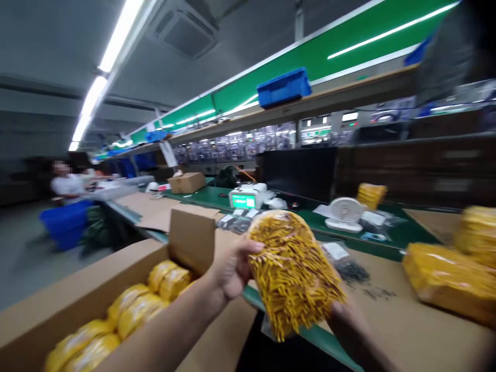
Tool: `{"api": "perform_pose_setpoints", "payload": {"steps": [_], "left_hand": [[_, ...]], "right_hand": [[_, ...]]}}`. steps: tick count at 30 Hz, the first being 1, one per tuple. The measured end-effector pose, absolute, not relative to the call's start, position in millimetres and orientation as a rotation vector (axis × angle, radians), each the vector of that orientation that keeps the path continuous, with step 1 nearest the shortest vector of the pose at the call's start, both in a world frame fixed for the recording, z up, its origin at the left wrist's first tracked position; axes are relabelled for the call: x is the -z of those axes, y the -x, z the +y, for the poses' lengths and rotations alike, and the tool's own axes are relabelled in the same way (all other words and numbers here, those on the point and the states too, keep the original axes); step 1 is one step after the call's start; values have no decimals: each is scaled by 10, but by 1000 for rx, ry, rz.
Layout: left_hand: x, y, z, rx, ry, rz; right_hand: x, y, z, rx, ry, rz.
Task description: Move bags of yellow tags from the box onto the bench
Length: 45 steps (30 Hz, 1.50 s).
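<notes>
Both left hand (234,271) and right hand (346,330) grip a bag of yellow parts (294,274), fingers (251,247) closed on its sides.

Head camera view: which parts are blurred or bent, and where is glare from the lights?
Head view: the ceiling tube lights burn out white, the yellow bag at right smears with motion blur, and the wide lens bends the long shelf.
</notes>
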State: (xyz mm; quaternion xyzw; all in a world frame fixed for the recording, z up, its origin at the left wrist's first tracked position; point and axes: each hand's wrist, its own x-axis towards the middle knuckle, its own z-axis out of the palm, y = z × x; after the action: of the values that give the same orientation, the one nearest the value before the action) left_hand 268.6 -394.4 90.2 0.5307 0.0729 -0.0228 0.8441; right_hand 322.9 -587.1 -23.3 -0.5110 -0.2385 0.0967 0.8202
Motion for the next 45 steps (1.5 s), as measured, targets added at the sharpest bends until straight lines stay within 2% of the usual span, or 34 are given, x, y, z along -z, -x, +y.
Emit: {"api": "perform_pose_setpoints", "payload": {"steps": [5, 10, 16, 19, 24, 28, 31, 45], "left_hand": [[-659, -3325, -4971, 242, -1051, -104], [-516, -3574, -5567, 375, -980, -163], [261, -3766, -6261, 382, -1069, -328], [568, -3864, -6596, 431, -1148, -315], [866, -4111, -7053, 379, -1195, -458], [1274, -4303, -7239, 388, -1361, -645], [1541, -4364, -7258, 344, -1511, -679], [1577, -4413, -7194, 387, -1441, -717]], "right_hand": [[272, -3051, -6506, 63, 997, -92], [368, -3019, -6997, 274, 888, 34], [895, -3152, -7596, 343, 757, 194], [1193, -3198, -8010, 330, 868, 231], [1343, -3245, -8659, 360, 1399, 230], [1380, -3259, -8851, 377, 1828, 361], [1429, -3259, -8819, 401, 1967, 417], [1375, -3239, -8731, 427, 1986, 493]]}}
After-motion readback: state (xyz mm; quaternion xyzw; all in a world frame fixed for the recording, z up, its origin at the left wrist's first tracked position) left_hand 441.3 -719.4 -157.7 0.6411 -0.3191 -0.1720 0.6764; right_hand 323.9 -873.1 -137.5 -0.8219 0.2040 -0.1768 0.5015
